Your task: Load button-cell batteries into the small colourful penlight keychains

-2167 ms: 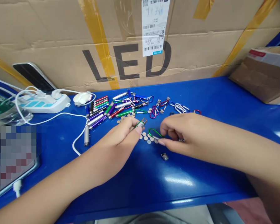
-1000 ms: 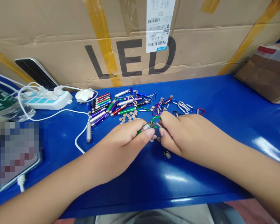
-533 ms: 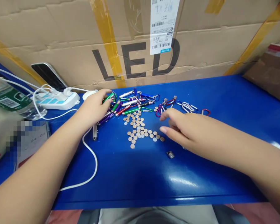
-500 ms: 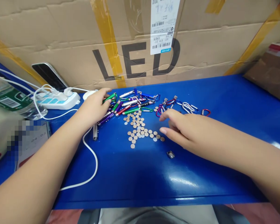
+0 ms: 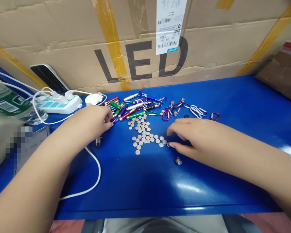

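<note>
My left hand [image 5: 94, 121] is at the left side of a pile of mini flashlights [image 5: 135, 114], with its fingers curled. Its thumb and forefinger close around the end of a purple mini flashlight [image 5: 115, 120], whose other end the hand hides. Below the palm a silver flashlight [image 5: 98, 141] partly shows. On the right, my right hand [image 5: 186, 134] has thumb and fingers apart and holds nothing. The thumb tip touches or nearly touches a button cell [image 5: 168, 144] at the edge of many scattered button cells [image 5: 142, 136]. A small metal piece [image 5: 177, 161] lies below that hand.
Carabiner clips [image 5: 196, 111] lie behind my right hand. A large cardboard box [image 5: 75, 42] stands along the back of the blue table [image 5: 135, 184]. To the left are a power strip [image 5: 63, 105], a phone [image 5: 49, 77], a bottle [image 5: 12, 103] and a white cable [image 5: 99, 168].
My left hand has drawn back toward me from the green flashlight to the pile's lower left, uncovering several flashlights. My right hand has shifted slightly, its thumb lower by a button cell.
</note>
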`<state>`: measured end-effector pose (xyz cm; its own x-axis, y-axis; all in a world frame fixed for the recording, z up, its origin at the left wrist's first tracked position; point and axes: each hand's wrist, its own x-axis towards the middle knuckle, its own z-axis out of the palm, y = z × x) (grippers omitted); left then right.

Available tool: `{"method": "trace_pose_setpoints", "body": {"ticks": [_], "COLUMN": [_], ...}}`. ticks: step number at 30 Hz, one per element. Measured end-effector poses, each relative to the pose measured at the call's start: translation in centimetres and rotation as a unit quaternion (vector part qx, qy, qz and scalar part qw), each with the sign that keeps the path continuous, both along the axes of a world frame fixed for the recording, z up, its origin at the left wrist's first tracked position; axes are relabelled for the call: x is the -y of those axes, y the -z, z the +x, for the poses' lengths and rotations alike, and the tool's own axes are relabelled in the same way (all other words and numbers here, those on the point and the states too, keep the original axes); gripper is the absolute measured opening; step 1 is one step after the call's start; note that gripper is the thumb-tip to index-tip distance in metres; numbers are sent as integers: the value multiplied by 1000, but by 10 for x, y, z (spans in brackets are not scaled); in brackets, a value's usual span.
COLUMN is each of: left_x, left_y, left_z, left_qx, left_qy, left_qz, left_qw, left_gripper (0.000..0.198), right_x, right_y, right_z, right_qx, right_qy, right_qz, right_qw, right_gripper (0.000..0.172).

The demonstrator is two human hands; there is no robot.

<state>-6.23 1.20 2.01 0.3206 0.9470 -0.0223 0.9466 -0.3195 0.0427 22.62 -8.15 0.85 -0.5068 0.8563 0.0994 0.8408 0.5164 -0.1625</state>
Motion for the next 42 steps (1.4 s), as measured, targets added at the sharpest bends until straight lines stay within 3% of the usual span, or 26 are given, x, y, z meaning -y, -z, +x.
{"method": "trace_pose_setpoints", "body": {"ticks": [6, 10, 14, 19, 24, 35, 42], "left_x": [9, 27, 44, 59, 68, 67, 61], "left_y": [-16, -27, -22, -13, -11, -10, -3], "left_z": [11, 29, 45, 60, 64, 61, 61], "left_qx": [-35, 66, 175, 160, 159, 148, 136], "left_qy": [17, 48, 168, 244, 306, 325, 299], "left_qz": [18, 47, 10, 26, 76, 153, 159], "left_qw": [999, 996, 970, 956, 936, 921, 931], "left_gripper": [15, 20, 18, 13, 14, 14, 12], "right_x": [-2, -2, 1, 11, 15, 13, -3], "right_y": [7, 7, -5, -17, -16, -15, 5], "right_z": [-1, -3, -7, -13, -16, -12, -11], "right_qx": [-5, -8, -57, -133, -135, -129, -30], "right_qy": [-6, -5, -15, -58, -67, -64, 3], "right_qz": [-26, -30, 27, 134, 163, 155, 23], "right_qw": [1000, 999, 998, 980, 975, 977, 999], "right_gripper": [8, 8, 8, 14, 16, 14, 9]}}
